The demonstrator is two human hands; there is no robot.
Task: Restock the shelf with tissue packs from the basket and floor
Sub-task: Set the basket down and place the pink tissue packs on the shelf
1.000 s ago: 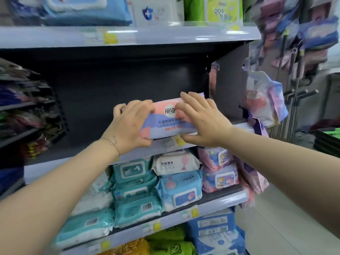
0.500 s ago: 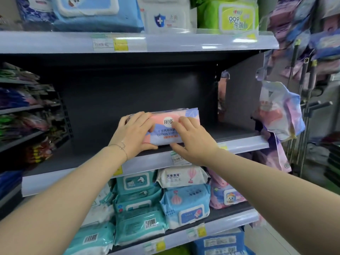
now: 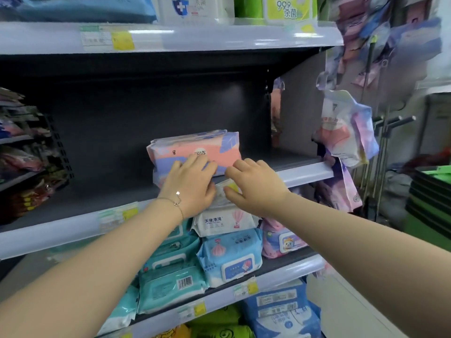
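Observation:
A pink, purple and white tissue pack [image 3: 195, 147] lies on the dark middle shelf [image 3: 305, 170], a little back from the front edge. My left hand [image 3: 190, 186] rests its straight fingers on the pack's front face. Beside it, my right hand [image 3: 253, 186] hovers at the lower right corner of the pack with fingers loosely bent and nothing held; whether its fingertips touch the pack is unclear. Apart from this one pack, that shelf looks bare.
Teal, blue and white wet-wipe packs [image 3: 227, 254] fill the shelf below. More packs [image 3: 195, 8] stand on the top shelf. Pastel bags [image 3: 346, 128] hang at the shelf's right end. Stacked green baskets [image 3: 429, 191] sit on the floor at the far right.
Both hands gripped the pack by its ends above the shelf edge. It now lies further back on the shelf, and the hands have let go and sit at its front.

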